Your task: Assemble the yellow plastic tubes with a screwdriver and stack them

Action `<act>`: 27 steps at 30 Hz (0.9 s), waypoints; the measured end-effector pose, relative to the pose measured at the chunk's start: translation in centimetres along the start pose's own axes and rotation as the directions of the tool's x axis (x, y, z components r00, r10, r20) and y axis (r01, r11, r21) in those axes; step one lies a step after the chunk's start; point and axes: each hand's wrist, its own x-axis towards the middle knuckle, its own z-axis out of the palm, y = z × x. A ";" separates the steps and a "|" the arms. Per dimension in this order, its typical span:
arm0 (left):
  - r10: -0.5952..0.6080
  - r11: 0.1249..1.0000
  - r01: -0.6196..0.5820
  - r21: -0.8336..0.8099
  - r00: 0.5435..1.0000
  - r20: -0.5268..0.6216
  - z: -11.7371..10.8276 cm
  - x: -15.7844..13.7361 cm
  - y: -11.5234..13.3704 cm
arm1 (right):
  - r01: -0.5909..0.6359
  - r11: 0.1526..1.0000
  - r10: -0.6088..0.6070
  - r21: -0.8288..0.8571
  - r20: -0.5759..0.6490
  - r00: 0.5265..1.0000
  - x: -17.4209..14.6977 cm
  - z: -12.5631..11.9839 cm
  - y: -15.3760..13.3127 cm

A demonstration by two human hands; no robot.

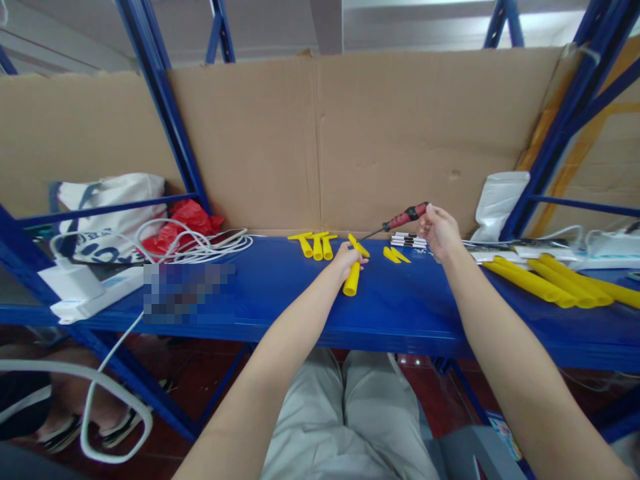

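My left hand (350, 259) is closed around a yellow tube (351, 281) with a flat yellow crosspiece (361, 249) at its far end. In my right hand (441, 230) is a screwdriver (406, 217) with a red and black handle, gripped at the handle's end. Its thin shaft slants down to the left, and the tip is at or close to the crosspiece; contact cannot be made out. Left of my hands lie several T-shaped yellow pieces (317, 248). Two small flat yellow pieces (395, 255) lie to the right, beside a stack of small white strips (407, 240).
Several loose yellow tubes (550, 283) lie on the right of the blue shelf (280, 293). White cables (215, 245), a red plastic bag (187, 223), a power strip (100, 297) and a cloth bag (115, 213) occupy the left. Cardboard (400, 133) stands behind. Another person's legs (95, 400) show at lower left.
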 end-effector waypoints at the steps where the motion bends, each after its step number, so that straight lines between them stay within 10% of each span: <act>1: 0.001 1.000 -0.001 0.005 1.000 0.002 0.0 0.0 0.0 | 0.017 1.000 -0.017 0.001 -0.008 1.000 0.1 -0.1 0.1; 27: 0.000 1.000 -0.001 0.022 1.000 0.013 -0.1 0.0 0.1 | -0.009 1.000 0.009 0.018 -0.006 1.000 0.1 0.0 0.2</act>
